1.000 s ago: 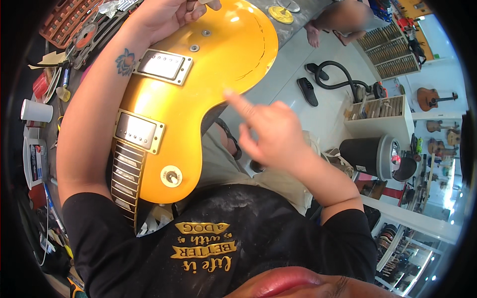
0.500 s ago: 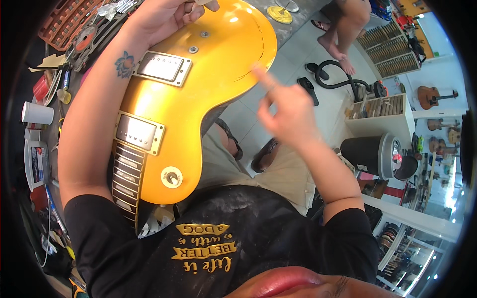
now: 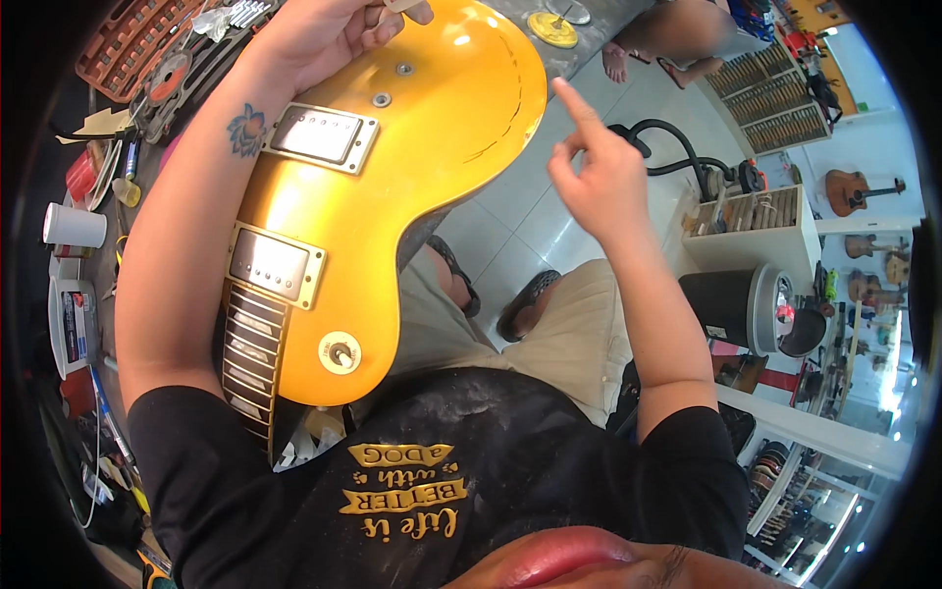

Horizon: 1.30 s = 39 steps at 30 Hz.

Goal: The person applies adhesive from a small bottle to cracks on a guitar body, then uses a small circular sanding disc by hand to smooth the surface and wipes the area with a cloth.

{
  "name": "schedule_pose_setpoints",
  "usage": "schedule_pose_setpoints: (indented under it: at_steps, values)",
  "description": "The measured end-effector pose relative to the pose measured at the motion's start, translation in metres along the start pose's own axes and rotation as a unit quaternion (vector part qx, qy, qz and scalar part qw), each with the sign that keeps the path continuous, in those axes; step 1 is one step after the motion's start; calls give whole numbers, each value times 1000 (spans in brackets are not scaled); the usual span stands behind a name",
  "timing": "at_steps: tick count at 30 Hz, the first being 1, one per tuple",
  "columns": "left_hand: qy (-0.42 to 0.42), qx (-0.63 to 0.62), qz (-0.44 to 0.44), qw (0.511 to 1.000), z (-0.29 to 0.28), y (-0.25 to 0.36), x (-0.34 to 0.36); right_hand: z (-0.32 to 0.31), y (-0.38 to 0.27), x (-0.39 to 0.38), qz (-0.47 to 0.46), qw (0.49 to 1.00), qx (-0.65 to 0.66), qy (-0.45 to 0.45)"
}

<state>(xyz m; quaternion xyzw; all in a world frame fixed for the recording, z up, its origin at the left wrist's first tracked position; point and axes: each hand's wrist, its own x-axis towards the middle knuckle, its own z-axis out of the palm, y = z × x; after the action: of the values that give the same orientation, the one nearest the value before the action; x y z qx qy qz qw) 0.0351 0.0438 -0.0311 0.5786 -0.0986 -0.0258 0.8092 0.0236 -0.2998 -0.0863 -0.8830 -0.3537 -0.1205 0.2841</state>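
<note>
Apparently, a marked edge is being pointed out

The yellow guitar [image 3: 402,162] is placed partly under the left forearm [image 3: 182,211]. Right of its dashed line [image 3: 519,83], the right hand [image 3: 603,167] is held empty, index extended; for contact, a leftward reach would be called for. The left hand [image 3: 339,34] is curled over the guitar's far side; whether anything is clamped cannot be told. Left of the guitar, a white cup's contents are hidden; well right, something red is seen in a black bin [image 3: 721,302].

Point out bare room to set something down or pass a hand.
The guitar top is bare between the pickups and the dark dashes. Floor shows between the guitar, the right hand and the shorts, so a hand could likely pass. Left of the left forearm, a case and cup crowd things.
</note>
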Motion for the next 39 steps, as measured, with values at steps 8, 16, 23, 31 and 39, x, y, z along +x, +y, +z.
schedule_pose_setpoints:
  at_steps: [8, 16, 23, 31, 39]
  values:
    - [-14, -4, -7, 1000, 0, 2, 0, 3, -20, -20, -199, 979, 3, -40]
    - [-2, -6, 3, 1000, -9, -5, 2, -6, 5, 7, -133, 990, 24, 31]
    - [6, 19, 6, 1000, 2, 1, 2, -4, 31, 24, -37, 999, 39, -3]
    - [11, 18, -12, 1000, 0, 2, 2, 1, 26, 20, -192, 981, -5, -34]
    - [10, 10, -9, 1000, 0, 3, 1, 1, 55, 66, -67, 996, 56, -15]
